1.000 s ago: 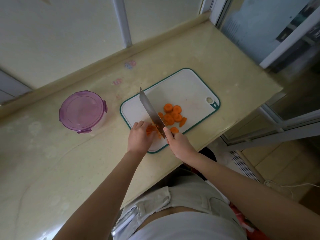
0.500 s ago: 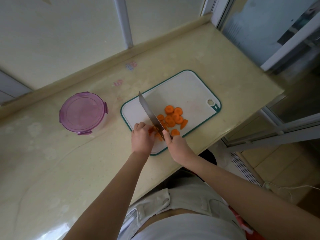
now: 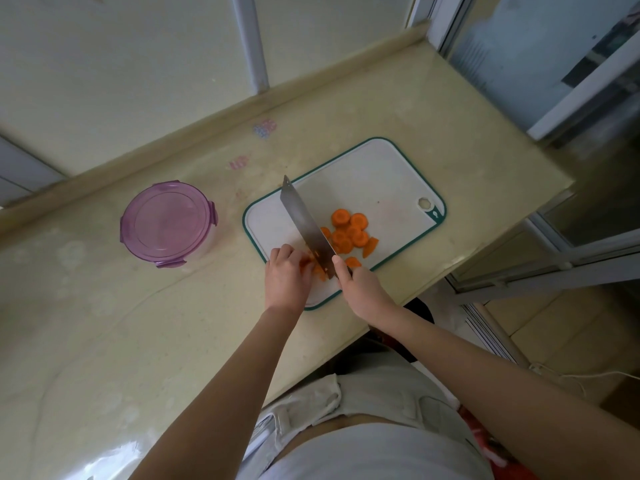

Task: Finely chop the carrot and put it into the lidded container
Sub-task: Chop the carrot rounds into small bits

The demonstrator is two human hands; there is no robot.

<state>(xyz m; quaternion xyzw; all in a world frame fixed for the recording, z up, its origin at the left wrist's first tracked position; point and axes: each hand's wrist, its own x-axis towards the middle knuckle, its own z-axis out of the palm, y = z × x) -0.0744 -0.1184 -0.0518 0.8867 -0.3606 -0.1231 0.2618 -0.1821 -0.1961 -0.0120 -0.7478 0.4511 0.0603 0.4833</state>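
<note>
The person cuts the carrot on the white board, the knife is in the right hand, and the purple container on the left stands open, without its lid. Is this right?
Not quite: the head view shows the purple lid sitting closed on the container. The rest holds: the right hand holds the knife at the carrot on the white board.

Bare forearms (image 3: 242,375), pale grey top (image 3: 374,455), light khaki trousers (image 3: 381,393)
</note>
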